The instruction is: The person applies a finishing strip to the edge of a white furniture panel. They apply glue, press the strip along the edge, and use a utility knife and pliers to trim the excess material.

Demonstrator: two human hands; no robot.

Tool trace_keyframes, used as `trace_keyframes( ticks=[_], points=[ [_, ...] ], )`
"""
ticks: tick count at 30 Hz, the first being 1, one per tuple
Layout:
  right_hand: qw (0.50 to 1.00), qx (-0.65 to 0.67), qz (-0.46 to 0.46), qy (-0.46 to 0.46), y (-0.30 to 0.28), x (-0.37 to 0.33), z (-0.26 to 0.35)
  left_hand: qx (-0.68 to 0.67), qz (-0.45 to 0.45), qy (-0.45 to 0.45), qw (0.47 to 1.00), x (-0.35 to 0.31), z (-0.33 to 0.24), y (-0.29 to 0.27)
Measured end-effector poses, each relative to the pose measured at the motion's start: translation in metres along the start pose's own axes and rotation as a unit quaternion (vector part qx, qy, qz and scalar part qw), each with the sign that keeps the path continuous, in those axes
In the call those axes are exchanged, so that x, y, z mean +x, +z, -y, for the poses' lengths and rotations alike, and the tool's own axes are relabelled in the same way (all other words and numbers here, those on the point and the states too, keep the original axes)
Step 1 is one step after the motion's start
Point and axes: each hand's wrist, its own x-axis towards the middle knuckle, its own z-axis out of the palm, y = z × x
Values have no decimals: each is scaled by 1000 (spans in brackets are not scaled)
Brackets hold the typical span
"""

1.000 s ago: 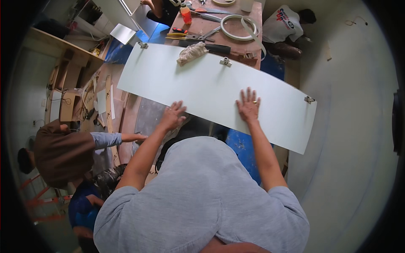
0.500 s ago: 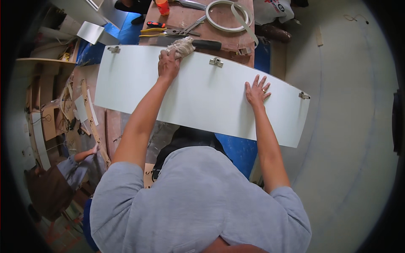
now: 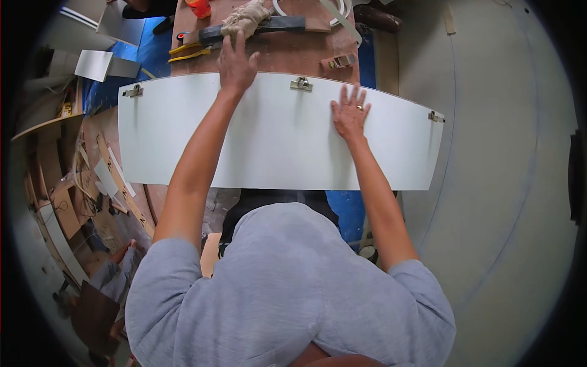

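A large white panel with a curved far edge lies across in front of me. Metal hinges sit along that edge. My left hand reaches over it with fingers stretched out and thumb apart. Its fingertips are at the near side of a bunched beige rag, which rests on a dark-wrapped bar; whether they touch it I cannot tell. My right hand, with a ring on one finger, lies flat and spread on the panel, right of the middle hinge.
Beyond the panel, the brown worktop holds yellow-handled pliers, an orange container, a small block-like tool and a roll of pale edging strip. Offcuts and boards lie at left, where another person is at work.
The rag has moved from the panel's far edge onto the bar beyond, and my left hand has loosened from it. The panel sits more level in view; my right hand stays spread on it.
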Motion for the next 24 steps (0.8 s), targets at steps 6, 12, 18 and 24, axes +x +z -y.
trace_keyframes(
  ticks=[6,12,18,24],
  points=[
    [997,-71,2,-33,-6,6,35,160,187,39,968,-84,12,17],
    [996,-41,-37,-72,4,9,-25,164,198,-32,966,-133,-16,-6],
    [995,-42,-26,-91,-21,-6,-116,170,166,-180,954,-249,-61,-43],
    [994,-66,-14,-86,-36,-29,-218,167,60,-373,911,-370,-82,-62]
  ],
)
